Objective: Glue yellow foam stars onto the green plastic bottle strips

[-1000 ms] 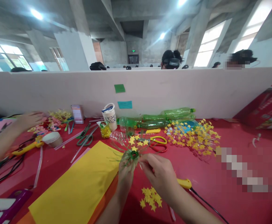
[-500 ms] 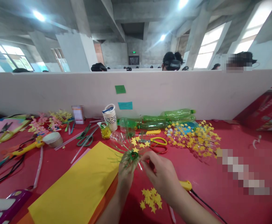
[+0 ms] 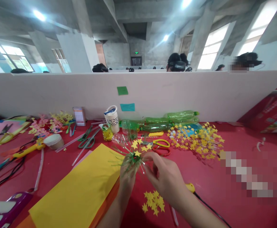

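My left hand (image 3: pixel 128 169) is closed around the neck of a cut green plastic bottle (image 3: pixel 135 157) whose body is slit into thin strips that fan outward. Several yellow stars (image 3: pixel 138 145) sit on the strips at the top. Thumb and forefinger of my right hand (image 3: pixel 163 174) are pinched together at the strips on the right side; what lies between the fingertips is too small to make out. Below the hands a pile of loose yellow stars (image 3: pixel 154 202) lies on the red table (image 3: pixel 214 183).
Yellow paper (image 3: pixel 81 186) covers the left front. Behind my hands lie yellow-and-red scissors (image 3: pixel 162 147), green bottles (image 3: pixel 157 125) and a white cup (image 3: pixel 112 120). Finished-looking star strips (image 3: pixel 200 141) spread at right. A yellow-handled corded tool (image 3: pixel 190 187) is beside my right forearm.
My right fingertips have moved slightly up and toward the strips. The cut bottle in my left hand has turned or tilted a little; its stars sit slightly further left.
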The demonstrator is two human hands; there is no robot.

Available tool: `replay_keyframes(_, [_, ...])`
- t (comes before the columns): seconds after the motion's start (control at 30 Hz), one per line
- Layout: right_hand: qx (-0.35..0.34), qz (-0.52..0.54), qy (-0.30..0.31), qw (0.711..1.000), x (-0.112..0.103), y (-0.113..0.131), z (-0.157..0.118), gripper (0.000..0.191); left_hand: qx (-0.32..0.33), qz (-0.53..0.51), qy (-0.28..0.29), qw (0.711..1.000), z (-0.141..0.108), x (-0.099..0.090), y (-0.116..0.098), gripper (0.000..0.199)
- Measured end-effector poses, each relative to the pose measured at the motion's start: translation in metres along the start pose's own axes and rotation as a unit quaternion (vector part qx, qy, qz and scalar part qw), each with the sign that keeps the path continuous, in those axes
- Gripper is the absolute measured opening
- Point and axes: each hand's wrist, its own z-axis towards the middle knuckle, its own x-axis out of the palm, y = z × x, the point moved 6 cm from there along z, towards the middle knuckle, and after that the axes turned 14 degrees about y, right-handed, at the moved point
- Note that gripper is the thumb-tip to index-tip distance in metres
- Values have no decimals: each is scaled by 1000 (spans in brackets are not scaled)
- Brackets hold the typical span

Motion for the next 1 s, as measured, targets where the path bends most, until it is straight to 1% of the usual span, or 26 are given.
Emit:
replay_keyframes(0.1, [12, -11, -1, 1000, -10, 1, -2, 18, -4, 1, -9, 1000, 0, -2, 0, 24])
replay_keyframes(0.2, [16, -17, -1, 1000, -22, 1, -4, 10, -5, 3, -18, 1000, 1, -2, -1, 24])
replay_keyframes(0.27, [15, -22, 2, 1000, -26, 0, -4, 7, 0, -3, -25, 1000, 2, -1, -3, 25])
replay_keyframes(0.33, [17, -30, 14, 999, -23, -2, -3, 8, 3, -18, -26, 999, 2, 2, -3, 27])
replay_keyframes(0.5, [25, -70, 59, 995, -3, 0, 0, 10, -7, -34, -13, 999, -1, 6, -1, 24])
replay_keyframes(0.6, [20, -67, 63, 996, -3, 3, -1, 11, 2, -37, 0, 999, 0, 3, 2, 24])
replay_keyframes(0.67, [23, -39, 51, 998, -12, 0, -2, 12, 7, -33, 19, 999, 2, 1, 6, 25])
replay_keyframes(0.73, [33, -11, 18, 999, -28, -7, -3, 13, -2, -37, 35, 999, 4, -1, 12, 24])
replay_keyframes(0.87, [75, 35, -56, 995, -60, -34, -2, 18, -25, -57, 59, 996, 5, -1, 18, 22])
replay_keyframes(0.93, [93, 70, -69, 991, -68, -47, -1, 18, -23, -48, 70, 996, 4, 1, 15, 21])
replay_keyframes(1.0, [100, 102, -64, 988, -70, -55, 2, 16, -25, -37, 80, 996, 3, 4, 11, 21])
